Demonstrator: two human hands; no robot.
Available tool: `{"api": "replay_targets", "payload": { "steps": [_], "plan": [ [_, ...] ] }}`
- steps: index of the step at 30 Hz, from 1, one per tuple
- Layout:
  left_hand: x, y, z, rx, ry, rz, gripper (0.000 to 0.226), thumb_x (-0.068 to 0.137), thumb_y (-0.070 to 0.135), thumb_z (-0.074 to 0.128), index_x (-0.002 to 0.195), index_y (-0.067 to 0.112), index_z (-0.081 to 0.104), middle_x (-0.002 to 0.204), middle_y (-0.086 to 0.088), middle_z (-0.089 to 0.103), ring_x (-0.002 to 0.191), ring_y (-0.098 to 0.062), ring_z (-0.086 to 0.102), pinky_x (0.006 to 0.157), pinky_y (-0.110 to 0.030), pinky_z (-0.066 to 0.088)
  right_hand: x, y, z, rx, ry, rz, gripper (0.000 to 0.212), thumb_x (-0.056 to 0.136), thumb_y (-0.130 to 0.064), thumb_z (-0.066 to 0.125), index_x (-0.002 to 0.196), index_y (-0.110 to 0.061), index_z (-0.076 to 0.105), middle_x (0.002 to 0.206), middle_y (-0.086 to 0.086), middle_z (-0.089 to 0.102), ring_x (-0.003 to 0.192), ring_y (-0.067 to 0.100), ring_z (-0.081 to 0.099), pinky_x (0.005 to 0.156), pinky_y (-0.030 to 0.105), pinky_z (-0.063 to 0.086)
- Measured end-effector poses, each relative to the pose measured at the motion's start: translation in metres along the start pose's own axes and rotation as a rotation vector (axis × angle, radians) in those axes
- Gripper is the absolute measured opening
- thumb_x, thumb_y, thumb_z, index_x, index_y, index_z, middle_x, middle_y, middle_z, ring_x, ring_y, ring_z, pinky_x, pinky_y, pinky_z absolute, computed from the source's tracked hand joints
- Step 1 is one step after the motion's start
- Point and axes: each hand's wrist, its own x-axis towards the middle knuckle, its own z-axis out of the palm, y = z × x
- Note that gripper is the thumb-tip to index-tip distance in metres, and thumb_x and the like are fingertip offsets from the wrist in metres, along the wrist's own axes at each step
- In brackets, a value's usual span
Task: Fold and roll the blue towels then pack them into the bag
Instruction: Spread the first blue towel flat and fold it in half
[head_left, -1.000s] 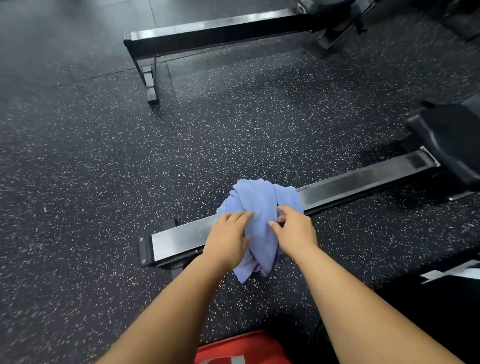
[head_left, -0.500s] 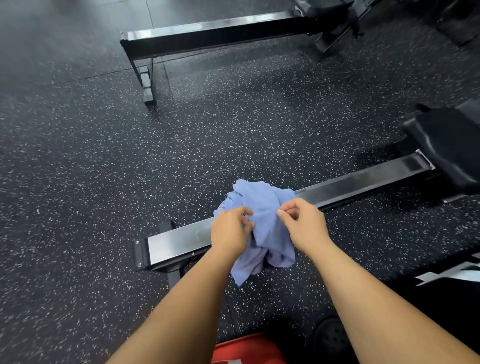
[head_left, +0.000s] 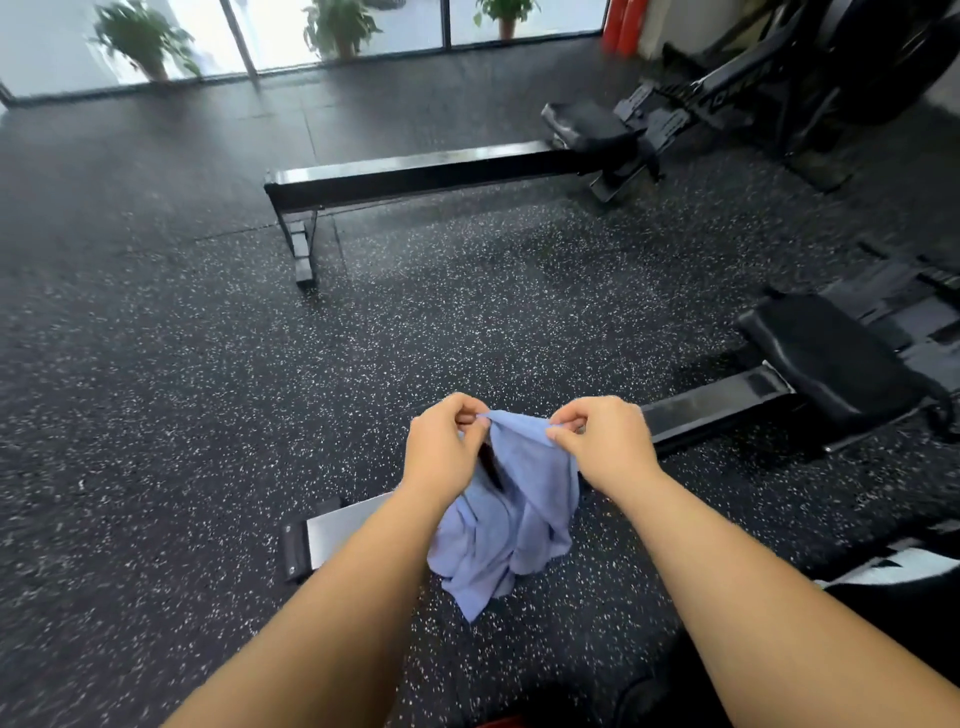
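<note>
A crumpled blue towel (head_left: 511, 514) hangs in the air in front of me, over the near rail of a rowing machine. My left hand (head_left: 441, 447) pinches its top edge on the left. My right hand (head_left: 605, 441) pinches the same edge on the right, a short gap apart. The towel's lower part droops in loose folds between my forearms. A sliver of red (head_left: 501, 722) shows at the bottom edge; the bag itself cannot be made out.
The near rowing machine's metal rail (head_left: 711, 410) runs from lower left to its black seat (head_left: 831, 358) at right. A second rower's rail (head_left: 441, 174) lies farther back. Speckled black rubber floor (head_left: 182, 389) spreads left. Potted plants (head_left: 145, 39) stand by the windows.
Both hands gripped the towel where it lay on the rail and have lifted it by its top edge. The view has tilted up, showing the windows.
</note>
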Motion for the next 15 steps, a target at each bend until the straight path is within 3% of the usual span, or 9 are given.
{"api": "replay_targets", "payload": {
  "steps": [3,6,8,11,15],
  "plan": [
    [-0.001,0.034,-0.021,-0.036,0.001,0.017,0.023,0.088,0.004,0.071,0.094,0.025,0.077,0.078,0.012,0.072,0.065,0.002,0.061,0.069,-0.010,0.046,-0.012,-0.018,-0.029,-0.002,0.091,-0.010,0.015,0.083,-0.031,0.085,0.075,-0.037,0.073,0.066,-0.019,0.069,0.074,0.001,0.065,0.074,0.032,0.057],
    [-0.004,0.065,-0.041,-0.024,0.007,0.084,0.022,0.088,0.008,0.077,0.098,0.028,0.078,0.074,0.016,0.069,0.063,0.003,0.058,0.068,-0.006,0.042,-0.028,-0.032,-0.061,0.011,0.187,-0.038,0.020,0.083,-0.032,0.085,0.073,-0.038,0.070,0.067,-0.020,0.067,0.081,0.006,0.065,0.074,0.035,0.058],
    [-0.006,0.087,-0.051,-0.010,0.015,0.149,0.016,0.090,0.015,0.079,0.098,0.029,0.079,0.081,0.018,0.072,0.069,0.005,0.061,0.074,-0.010,0.047,-0.040,-0.039,-0.084,0.031,0.243,-0.067,0.018,0.082,-0.031,0.085,0.074,-0.038,0.070,0.068,-0.020,0.067,0.081,0.007,0.065,0.076,0.035,0.058],
    [-0.013,0.124,-0.059,0.054,0.071,0.271,0.006,0.093,0.028,0.077,0.099,0.030,0.080,0.091,0.017,0.068,0.084,-0.006,0.065,0.084,-0.025,0.050,-0.062,-0.047,-0.122,0.050,0.321,-0.095,0.015,0.082,-0.032,0.084,0.076,-0.036,0.071,0.070,-0.019,0.068,0.072,0.001,0.065,0.075,0.035,0.059],
    [-0.028,0.175,-0.060,0.019,0.090,0.402,0.004,0.096,0.032,0.075,0.099,0.031,0.078,0.100,0.007,0.067,0.092,-0.012,0.065,0.090,-0.033,0.053,-0.094,-0.047,-0.177,0.082,0.431,-0.119,0.012,0.083,-0.035,0.080,0.077,-0.036,0.069,0.073,-0.017,0.069,0.072,0.002,0.066,0.078,0.035,0.059]
  ]
}}
